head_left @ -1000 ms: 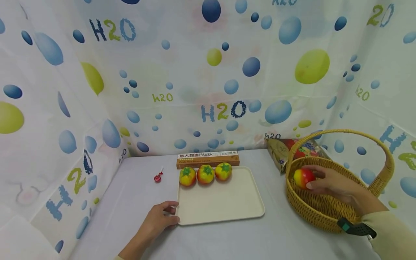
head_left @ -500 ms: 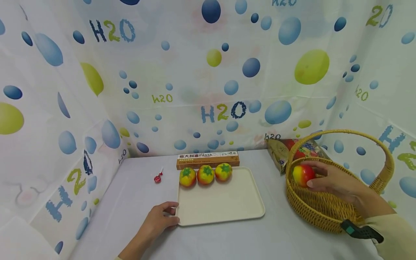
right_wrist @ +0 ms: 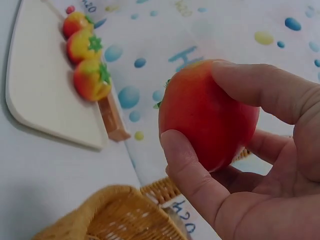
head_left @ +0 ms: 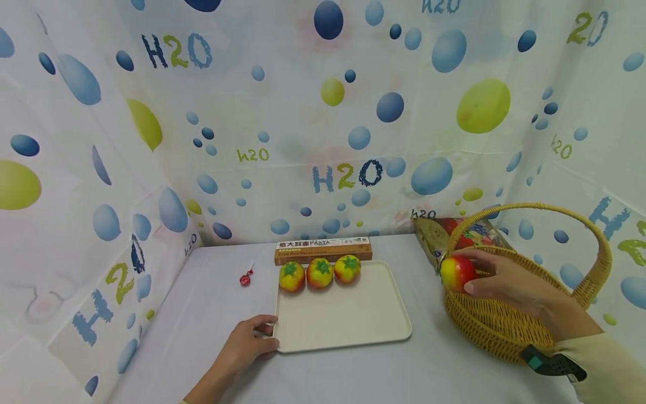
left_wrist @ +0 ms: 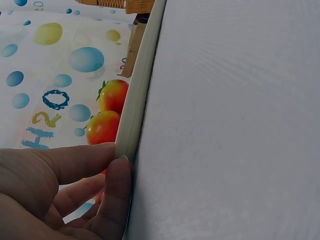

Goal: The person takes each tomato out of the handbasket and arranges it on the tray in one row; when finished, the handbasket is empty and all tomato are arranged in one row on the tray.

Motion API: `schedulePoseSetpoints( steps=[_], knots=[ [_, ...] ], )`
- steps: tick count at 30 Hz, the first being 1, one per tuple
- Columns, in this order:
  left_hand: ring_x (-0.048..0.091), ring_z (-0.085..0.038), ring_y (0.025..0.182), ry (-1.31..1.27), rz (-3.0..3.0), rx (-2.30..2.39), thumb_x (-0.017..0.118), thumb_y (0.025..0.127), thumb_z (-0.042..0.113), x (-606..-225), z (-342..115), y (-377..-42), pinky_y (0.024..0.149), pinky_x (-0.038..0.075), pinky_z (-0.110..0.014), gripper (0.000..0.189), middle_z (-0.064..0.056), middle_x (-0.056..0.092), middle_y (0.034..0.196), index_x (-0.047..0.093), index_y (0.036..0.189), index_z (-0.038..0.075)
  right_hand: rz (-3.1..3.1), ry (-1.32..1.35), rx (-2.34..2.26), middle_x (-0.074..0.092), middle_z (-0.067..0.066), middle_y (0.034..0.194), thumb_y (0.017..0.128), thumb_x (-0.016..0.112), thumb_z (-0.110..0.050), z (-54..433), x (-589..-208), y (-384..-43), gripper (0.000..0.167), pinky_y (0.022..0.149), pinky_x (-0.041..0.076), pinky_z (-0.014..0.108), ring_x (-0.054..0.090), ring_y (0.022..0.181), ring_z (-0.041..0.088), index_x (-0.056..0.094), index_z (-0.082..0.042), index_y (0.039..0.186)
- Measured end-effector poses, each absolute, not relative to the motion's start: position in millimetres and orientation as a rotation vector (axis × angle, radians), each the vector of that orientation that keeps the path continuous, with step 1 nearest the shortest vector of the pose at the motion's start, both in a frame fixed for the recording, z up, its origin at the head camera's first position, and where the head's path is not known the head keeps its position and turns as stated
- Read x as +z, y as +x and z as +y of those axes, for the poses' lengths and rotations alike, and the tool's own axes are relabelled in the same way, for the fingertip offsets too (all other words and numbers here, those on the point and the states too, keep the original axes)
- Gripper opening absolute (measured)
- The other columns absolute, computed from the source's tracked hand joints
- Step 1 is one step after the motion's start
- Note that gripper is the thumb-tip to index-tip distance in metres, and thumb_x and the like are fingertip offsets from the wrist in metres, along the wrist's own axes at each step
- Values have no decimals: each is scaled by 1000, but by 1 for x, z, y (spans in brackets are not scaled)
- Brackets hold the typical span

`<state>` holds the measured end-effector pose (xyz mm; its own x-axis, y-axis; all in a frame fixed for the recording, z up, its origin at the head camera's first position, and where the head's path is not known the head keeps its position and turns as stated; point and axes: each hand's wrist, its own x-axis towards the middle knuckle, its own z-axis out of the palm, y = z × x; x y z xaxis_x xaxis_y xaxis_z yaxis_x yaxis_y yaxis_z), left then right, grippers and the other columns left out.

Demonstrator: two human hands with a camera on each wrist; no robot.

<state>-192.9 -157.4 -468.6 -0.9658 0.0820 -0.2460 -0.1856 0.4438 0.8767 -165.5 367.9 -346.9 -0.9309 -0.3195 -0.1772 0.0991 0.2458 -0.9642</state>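
Observation:
My right hand (head_left: 510,280) holds a red and yellow tomato (head_left: 457,274) between thumb and fingers, over the left rim of the wicker basket (head_left: 494,320). In the right wrist view, the tomato (right_wrist: 207,115) shows its red side, with its green leaves mostly hidden. My left hand (head_left: 248,340) pinches the left edge of the cream tray (head_left: 343,314); the left wrist view shows thumb and finger at the tray's rim (left_wrist: 136,100). Along the tray's back edge sit three tomatoes in a row: a left one (head_left: 291,276), a middle one (head_left: 319,273) and a right one (head_left: 347,269).
Behind the tray lies a pasta box (head_left: 323,250). A red lollipop (head_left: 245,277) is on the white cloth to the left. Behind the basket, with its tall arched handle, leans a printed bag (head_left: 431,238). Patterned curtains enclose the table at the back and sides.
The right hand has carried the tomato from inside the basket leftward to its left rim. The left hand has stayed at the tray's edge.

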Motion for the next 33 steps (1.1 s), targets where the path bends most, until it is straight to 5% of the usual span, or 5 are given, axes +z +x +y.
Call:
schedulePoseSetpoints(
  steps=[17, 33],
  knots=[
    [58, -19, 82, -96, 2488, 1474, 81, 76, -2, -467, -155, -192, 70, 62, -33, 53, -10, 62, 104, 66, 127, 2, 2187, -185, -1835, 36, 24, 150, 95, 72, -17, 304, -362, -212, 77, 100, 56, 40, 57, 123, 35, 28, -11, 158],
    [57, -18, 80, -91, 2479, 1482, 81, 76, -1, -471, -158, -194, 68, 61, -31, 53, -9, 61, 103, 67, 127, 3, 2152, 71, -1952, 37, 20, 155, 93, 75, -20, 262, -403, -253, 77, 109, 49, 48, 44, 135, 38, 33, -18, 158]
  ],
)
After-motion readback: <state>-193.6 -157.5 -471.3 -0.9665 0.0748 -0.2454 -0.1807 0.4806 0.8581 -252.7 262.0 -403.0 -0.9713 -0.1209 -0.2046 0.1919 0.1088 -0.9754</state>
